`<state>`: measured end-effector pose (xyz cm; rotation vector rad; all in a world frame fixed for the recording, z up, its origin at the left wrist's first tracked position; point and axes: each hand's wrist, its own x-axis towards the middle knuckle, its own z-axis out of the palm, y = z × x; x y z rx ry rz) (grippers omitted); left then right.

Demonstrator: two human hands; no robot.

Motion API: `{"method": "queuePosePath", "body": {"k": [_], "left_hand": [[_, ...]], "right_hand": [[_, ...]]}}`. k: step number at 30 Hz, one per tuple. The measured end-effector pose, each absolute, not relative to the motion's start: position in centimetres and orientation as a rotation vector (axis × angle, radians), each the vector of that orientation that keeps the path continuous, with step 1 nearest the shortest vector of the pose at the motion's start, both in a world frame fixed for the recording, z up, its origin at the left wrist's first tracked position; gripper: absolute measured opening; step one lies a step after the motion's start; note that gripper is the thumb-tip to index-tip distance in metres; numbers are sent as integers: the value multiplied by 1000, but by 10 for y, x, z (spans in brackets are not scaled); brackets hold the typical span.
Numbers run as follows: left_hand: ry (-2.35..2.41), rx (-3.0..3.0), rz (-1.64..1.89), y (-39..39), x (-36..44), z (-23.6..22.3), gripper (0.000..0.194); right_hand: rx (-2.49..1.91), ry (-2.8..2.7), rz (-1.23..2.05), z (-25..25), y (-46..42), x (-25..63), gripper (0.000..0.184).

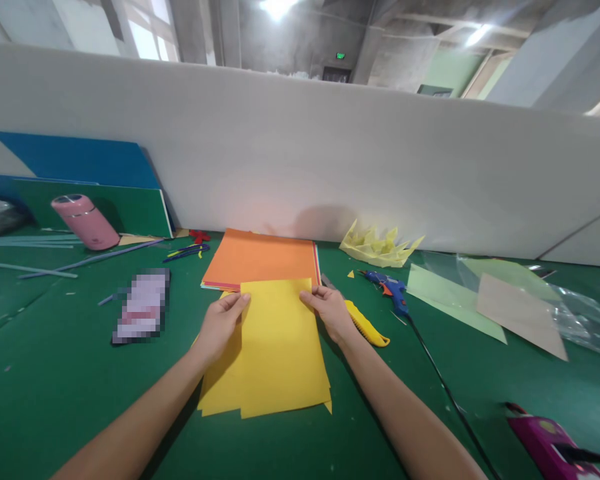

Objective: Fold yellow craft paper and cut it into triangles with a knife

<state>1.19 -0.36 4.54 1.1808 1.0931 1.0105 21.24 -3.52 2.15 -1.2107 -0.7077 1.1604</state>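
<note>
Plain green across the tabletop. Near its far edge, orange atop the stack, with slivers of red and pale blue; pale yellow on the crown. Brighter yellow, unpatterned, on the sheets and cutter. Blue and orange on the glue gun. Toward the far left corner, pink on the bottle, blue and green on the boards.

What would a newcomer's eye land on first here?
Most likely the bright yellow paper at the centre, its top corners held by the left hand and right hand, over more yellow sheets. Next, the stack of orange paper just behind it, and the pink bottle tilted in view at far left. Right of the orange stack, the pale yellow paper crown stands near the white partition.
</note>
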Motion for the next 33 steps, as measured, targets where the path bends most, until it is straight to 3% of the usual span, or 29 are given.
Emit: {"method": "queuePosePath", "body": {"k": [19, 33], "left_hand": [[1044, 1116, 1003, 0, 13, 38, 29], [1120, 1208, 1150, 5, 11, 29, 39]], "right_hand": [[-1148, -721, 1272, 20, -37, 211, 46], [-1194, -734, 1184, 18, -35, 199, 44]]}}
